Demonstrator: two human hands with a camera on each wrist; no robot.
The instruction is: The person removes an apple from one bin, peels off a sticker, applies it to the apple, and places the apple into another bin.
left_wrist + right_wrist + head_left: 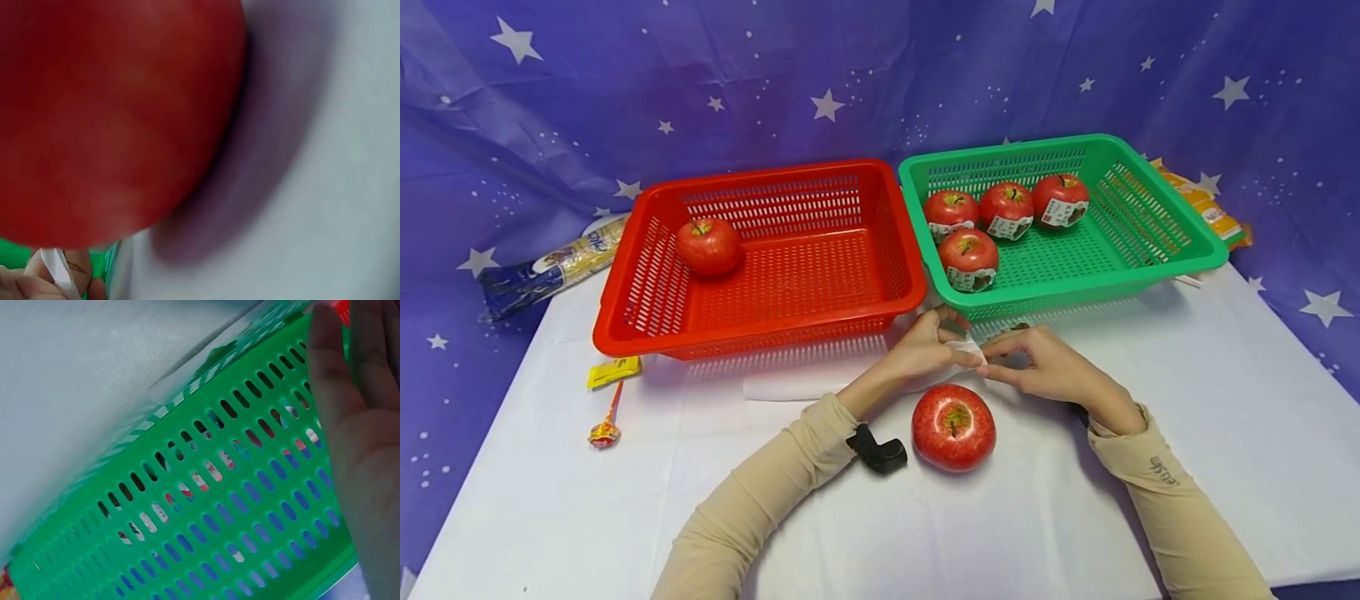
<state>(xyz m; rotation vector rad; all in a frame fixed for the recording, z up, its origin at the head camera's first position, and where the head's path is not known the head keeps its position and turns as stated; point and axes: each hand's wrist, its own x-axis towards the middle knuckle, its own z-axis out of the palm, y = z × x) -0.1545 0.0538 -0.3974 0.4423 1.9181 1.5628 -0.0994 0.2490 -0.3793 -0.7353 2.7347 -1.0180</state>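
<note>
My left hand (925,346) pinches the end of a white label strip (790,388), whose length trails leftward over the table in front of the red basket. Thumb and fingertips of my right hand (1048,367) meet at that same end and pinch it. Just below both hands a red apple (953,427) stands on the cloth, stem up. In the left wrist view this apple (112,119) fills much of the picture, with the white strip (59,273) between fingers under it. The right wrist view shows my right hand (369,425) beside the green basket (206,487).
A red basket (760,335) holds one apple (708,247) without a label. The green basket (1090,283) holds several apples with white labels. At left lie a yellow packet (613,372), a lollipop (605,432) and a noodle bag (561,267); an orange packet (1206,208) is at right.
</note>
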